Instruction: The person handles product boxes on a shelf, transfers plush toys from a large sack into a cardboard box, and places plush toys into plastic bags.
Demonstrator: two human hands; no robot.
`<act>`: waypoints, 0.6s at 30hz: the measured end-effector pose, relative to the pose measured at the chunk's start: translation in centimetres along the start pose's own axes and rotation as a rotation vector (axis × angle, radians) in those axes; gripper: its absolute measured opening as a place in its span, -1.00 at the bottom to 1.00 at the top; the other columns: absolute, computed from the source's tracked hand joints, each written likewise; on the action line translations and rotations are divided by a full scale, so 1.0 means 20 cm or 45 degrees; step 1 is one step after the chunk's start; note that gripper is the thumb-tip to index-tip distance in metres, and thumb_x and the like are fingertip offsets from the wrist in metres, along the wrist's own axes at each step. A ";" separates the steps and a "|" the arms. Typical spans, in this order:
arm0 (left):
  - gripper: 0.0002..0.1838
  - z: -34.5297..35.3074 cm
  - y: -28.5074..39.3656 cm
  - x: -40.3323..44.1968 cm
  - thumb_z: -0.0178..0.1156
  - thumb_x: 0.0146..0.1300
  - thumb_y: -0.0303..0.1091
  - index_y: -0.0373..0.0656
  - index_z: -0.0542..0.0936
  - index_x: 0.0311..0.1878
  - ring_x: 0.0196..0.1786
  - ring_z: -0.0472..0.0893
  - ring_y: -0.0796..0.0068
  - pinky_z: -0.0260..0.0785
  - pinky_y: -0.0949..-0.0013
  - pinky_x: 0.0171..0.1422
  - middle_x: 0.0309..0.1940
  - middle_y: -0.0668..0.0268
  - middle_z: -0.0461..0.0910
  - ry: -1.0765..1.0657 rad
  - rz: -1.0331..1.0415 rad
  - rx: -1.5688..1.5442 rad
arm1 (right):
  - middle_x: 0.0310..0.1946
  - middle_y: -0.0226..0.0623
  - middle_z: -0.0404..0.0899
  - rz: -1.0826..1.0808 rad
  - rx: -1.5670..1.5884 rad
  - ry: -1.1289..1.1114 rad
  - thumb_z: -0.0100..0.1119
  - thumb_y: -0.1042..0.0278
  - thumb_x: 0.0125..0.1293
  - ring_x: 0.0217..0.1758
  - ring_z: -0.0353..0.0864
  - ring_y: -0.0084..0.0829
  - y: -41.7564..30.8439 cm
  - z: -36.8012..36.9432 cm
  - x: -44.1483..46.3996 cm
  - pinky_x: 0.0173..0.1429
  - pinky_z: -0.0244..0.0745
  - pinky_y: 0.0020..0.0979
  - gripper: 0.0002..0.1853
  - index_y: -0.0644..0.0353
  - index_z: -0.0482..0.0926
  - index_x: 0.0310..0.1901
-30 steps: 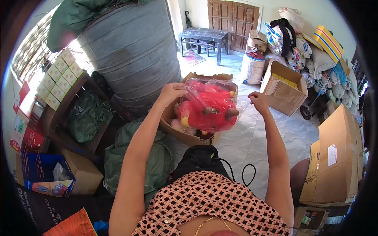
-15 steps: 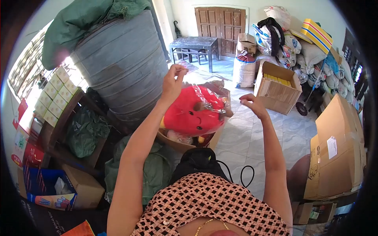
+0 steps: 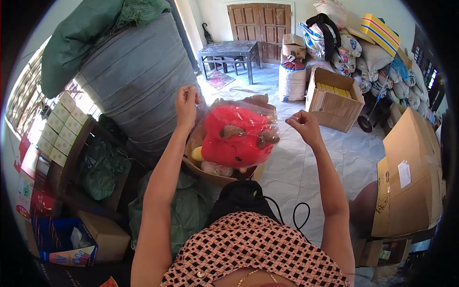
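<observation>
A red plush toy (image 3: pixel 232 149) with brown limbs and a small stitched face lies inside a clear plastic bag (image 3: pixel 260 119). It rests on top of a cardboard box (image 3: pixel 220 178) in front of me, with other wrapped things under it. My left hand (image 3: pixel 187 107) is raised to the left of the toy, fingers closed in a pinch. To the right of the bag, my right hand (image 3: pixel 307 128) also pinches with thumb and fingers. Whatever is between the fingers of either hand is too thin or clear to make out.
A tall grey wrapped bundle (image 3: pixel 138 81) stands at the left, near stacked small boxes (image 3: pixel 62 126). An open carton (image 3: pixel 334 103) and piled sacks (image 3: pixel 377 62) are at the back right. A large cardboard box (image 3: pixel 406 177) stands close on the right. A dark table (image 3: pixel 229 50) is farther back.
My left hand has moved left, away from above the toy. My right fingers have come closer together. The toy has turned, and its brown limbs now show more on top.
</observation>
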State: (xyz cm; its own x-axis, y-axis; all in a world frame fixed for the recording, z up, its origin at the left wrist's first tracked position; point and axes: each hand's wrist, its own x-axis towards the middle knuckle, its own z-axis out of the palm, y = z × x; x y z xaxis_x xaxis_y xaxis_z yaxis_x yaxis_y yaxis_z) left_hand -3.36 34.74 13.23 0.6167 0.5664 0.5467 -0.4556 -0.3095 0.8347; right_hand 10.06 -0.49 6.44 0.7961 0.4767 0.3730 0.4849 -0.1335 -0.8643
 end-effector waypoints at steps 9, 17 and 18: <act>-0.86 0.20 0.13 0.03 0.08 0.36 -0.33 -0.22 0.45 -0.21 -0.43 0.48 0.68 0.39 0.56 -0.36 -0.48 0.39 0.48 -0.147 0.290 0.098 | 0.20 -0.16 0.35 -0.486 -0.462 0.308 0.48 0.21 -0.11 0.27 0.29 -0.16 -0.35 0.18 0.06 0.35 0.16 -0.22 -0.13 0.17 0.27 0.28; -0.87 0.09 0.09 0.15 0.15 0.31 -0.37 -0.23 0.46 -0.24 -0.47 0.52 0.65 0.38 0.56 -0.40 -0.52 0.38 0.50 0.008 0.399 0.087 | -0.03 -0.20 0.54 -0.400 -0.652 0.065 0.44 0.00 -0.10 0.05 0.49 -0.24 -0.55 0.63 0.23 0.21 0.22 -0.24 -0.24 0.07 0.41 0.18; -0.87 0.06 0.08 0.17 0.16 0.31 -0.37 -0.22 0.46 -0.24 -0.48 0.52 0.64 0.39 0.55 -0.40 -0.53 0.38 0.50 0.050 0.401 0.106 | -0.21 -0.23 0.62 -0.429 -0.577 0.075 0.42 0.10 -0.03 -0.14 0.58 -0.32 -0.54 0.68 0.27 0.07 0.35 -0.25 -0.48 0.16 0.56 -0.03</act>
State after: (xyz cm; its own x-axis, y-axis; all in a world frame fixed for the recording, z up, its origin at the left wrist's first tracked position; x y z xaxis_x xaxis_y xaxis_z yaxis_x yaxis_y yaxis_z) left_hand -1.24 35.18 16.54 0.4279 0.4614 0.7772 -0.5650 -0.5347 0.6284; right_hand 4.19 15.43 13.14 0.5828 0.5099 0.6328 0.8124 -0.3483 -0.4676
